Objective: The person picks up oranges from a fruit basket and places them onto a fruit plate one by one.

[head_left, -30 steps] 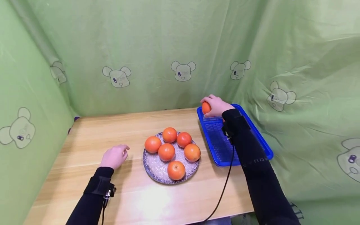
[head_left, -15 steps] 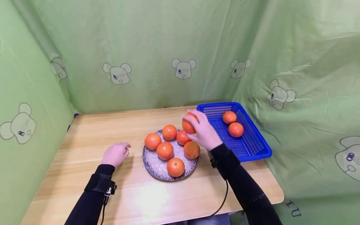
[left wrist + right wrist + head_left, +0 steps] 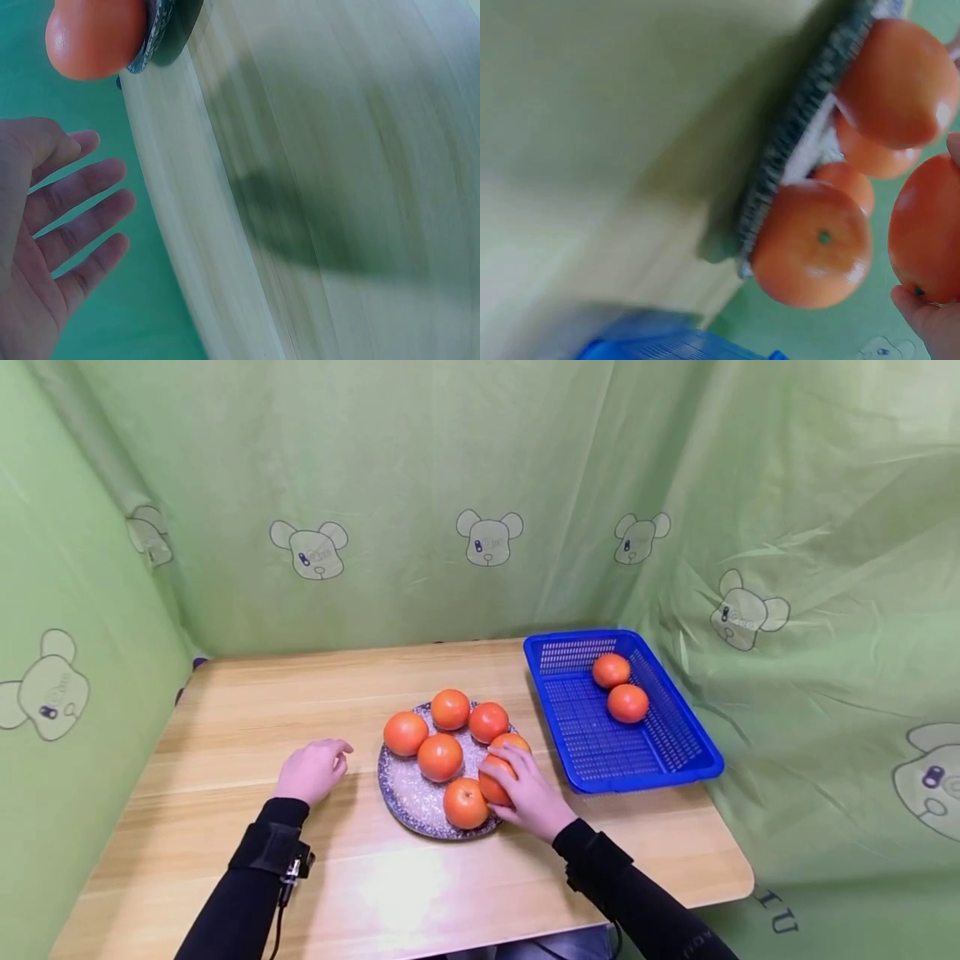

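right now the right hand (image 3: 531, 795) is holding an orange fruit (image 3: 492, 787) at the right side of the speckled plate (image 3: 405, 810). its fingers are grasping the fruit from above, thumb pressing one side and fingertips the other, presumably because something this round and smooth is needing support on both sides. the plate beneath it is hiding behind the hand, so i'm not able to tell whether the fruit is touching down or hanging just above.

the company is tight here: the front fruit (image 3: 464, 803) is sitting just beside the held one, and the right-hand fruit (image 3: 512, 742) is peeking out behind the fingers. four more fruits (image 3: 440, 757) are filling the back and left of the plate, and its rim is probably helping to stop them rolling away.

over on the other side, the left hand (image 3: 311, 770) is hanging loose near the plate, fingers relaxed and grasping nothing; one hand is seemingly doing well enough for a single fruit.

and to the plate's right, the blue basket (image 3: 600, 756) is standing on the table (image 3: 262, 693), likely placed for the right arm's easy reach. two fruits (image 3: 627, 703) are lying inside, close together toward the far end, where the slotted walls are fencing them in.
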